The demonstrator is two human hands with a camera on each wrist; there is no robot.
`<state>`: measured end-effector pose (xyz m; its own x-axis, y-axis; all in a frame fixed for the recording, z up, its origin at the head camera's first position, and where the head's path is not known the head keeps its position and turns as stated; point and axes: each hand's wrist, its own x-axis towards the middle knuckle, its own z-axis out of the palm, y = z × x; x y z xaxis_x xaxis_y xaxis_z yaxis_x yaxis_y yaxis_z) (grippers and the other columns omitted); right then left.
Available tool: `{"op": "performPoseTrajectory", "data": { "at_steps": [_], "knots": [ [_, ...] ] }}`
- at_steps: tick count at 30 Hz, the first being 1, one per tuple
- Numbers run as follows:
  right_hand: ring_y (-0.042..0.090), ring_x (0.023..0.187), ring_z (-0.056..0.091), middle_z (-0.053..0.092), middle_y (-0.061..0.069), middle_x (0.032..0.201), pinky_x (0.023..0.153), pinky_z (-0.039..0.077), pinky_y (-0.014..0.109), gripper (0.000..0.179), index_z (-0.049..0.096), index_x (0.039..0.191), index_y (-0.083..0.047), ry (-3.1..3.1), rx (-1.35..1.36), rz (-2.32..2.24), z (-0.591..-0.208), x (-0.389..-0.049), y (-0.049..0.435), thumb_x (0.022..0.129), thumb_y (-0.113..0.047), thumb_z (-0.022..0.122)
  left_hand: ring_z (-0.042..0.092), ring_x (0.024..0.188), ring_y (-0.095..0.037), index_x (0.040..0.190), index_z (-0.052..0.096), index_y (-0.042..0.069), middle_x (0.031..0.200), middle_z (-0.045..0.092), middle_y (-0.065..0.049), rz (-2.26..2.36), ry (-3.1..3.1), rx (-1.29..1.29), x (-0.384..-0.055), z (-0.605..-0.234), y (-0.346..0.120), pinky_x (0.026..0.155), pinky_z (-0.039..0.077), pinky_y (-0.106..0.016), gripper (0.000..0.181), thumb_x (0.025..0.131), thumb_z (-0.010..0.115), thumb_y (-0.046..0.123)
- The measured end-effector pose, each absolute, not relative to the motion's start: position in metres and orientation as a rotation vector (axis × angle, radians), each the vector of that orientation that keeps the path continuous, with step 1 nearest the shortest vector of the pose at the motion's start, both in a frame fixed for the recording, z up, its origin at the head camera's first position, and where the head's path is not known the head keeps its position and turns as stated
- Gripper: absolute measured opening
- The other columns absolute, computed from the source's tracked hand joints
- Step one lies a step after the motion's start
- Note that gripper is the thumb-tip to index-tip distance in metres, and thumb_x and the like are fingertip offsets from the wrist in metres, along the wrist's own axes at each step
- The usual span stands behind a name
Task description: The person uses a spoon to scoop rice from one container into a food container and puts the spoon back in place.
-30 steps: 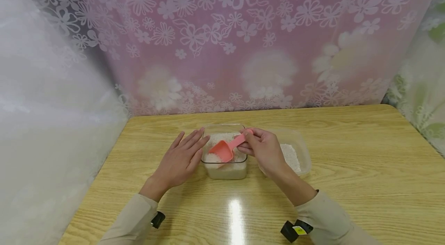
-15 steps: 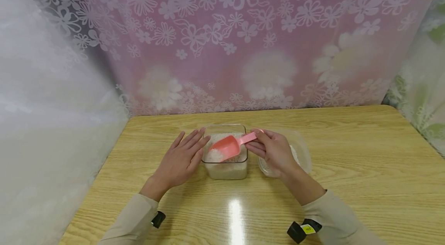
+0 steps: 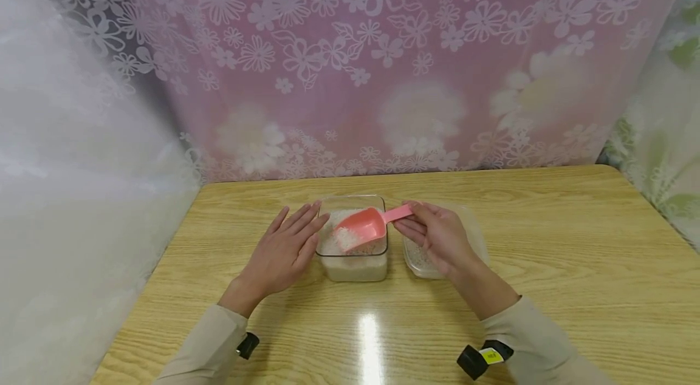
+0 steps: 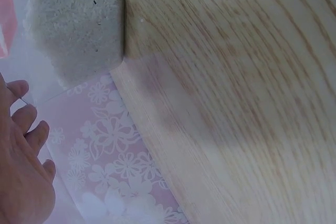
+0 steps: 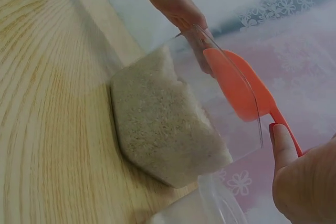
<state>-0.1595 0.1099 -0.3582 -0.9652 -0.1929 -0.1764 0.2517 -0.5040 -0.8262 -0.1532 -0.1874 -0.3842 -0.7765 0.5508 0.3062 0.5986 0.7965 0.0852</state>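
Observation:
My right hand (image 3: 440,239) grips the handle of a pink scoop (image 3: 372,224), whose bowl carries some white rice (image 3: 346,239) at its tip. The scoop is over the mouth of a clear square container (image 3: 358,269), which is partly filled with rice (image 5: 163,114). In the right wrist view the scoop's bowl (image 5: 241,85) shows near the container's rim, above the rice level. My left hand (image 3: 284,251) rests its straightened fingers against the container's left side. The left wrist view shows that hand (image 4: 23,156) beside the clear wall.
A second, lower plastic tub (image 3: 478,239) with pale grains stands just right of the container, partly behind my right hand. Both sit on a wood-grain table (image 3: 574,275). A pink flowered curtain (image 3: 415,69) hangs along the table's far edge.
The scoop has risen and shifted right from the rice, and its bowl has turned more level, with rice in it. My right hand moved right with it; the left hand stayed put.

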Motion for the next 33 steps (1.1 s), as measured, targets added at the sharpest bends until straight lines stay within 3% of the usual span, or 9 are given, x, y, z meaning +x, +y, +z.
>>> {"op": "performPoseTrajectory", "data": {
  "at_steps": [4,8,23,33],
  "knots": [
    [0.019,0.087,0.07,0.07,0.013,0.092,0.085,0.052,0.028,0.022,0.059,0.111,0.005,1.324,0.095,-2.561,-0.356,-0.161,0.115,0.103,-0.007,0.041,0.025,0.141,-0.019,0.147,0.041,0.02,0.154,0.028,-0.001,-0.257,-2.72,-0.887,-0.153,-0.384,-0.187,0.116,0.01,-0.044,0.045,0.103,0.04,0.026],
    [0.02,0.089,0.069,0.07,0.014,0.093,0.086,0.051,0.029,0.025,0.068,0.099,-0.003,1.265,0.093,-2.593,-0.352,-0.16,0.122,0.102,-0.007,0.043,0.026,0.14,-0.02,0.147,0.041,0.02,0.154,0.029,-0.002,-0.256,-2.718,-0.892,-0.153,-0.384,-0.187,0.116,0.01,-0.044,0.044,0.104,0.039,0.026],
    [0.024,0.09,0.069,0.069,0.018,0.097,0.087,0.051,0.031,0.019,0.069,0.102,0.002,1.013,0.096,-2.69,-0.342,-0.155,0.165,0.098,-0.007,0.054,0.024,0.141,-0.019,0.148,0.04,0.02,0.154,0.028,-0.002,-0.298,-2.717,-0.9,-0.154,-0.386,-0.187,0.116,0.01,-0.045,0.045,0.103,0.04,0.026],
    [0.028,0.097,0.067,0.068,0.021,0.102,0.09,0.049,0.035,0.021,0.067,0.107,0.004,0.952,0.035,-2.763,-0.357,-0.151,0.207,0.099,-0.005,0.051,0.022,0.142,-0.018,0.148,0.039,0.021,0.155,0.027,-0.001,-0.292,-2.725,-0.889,-0.153,-0.387,-0.187,0.116,0.008,-0.045,0.045,0.104,0.038,0.027]
  ]
}}
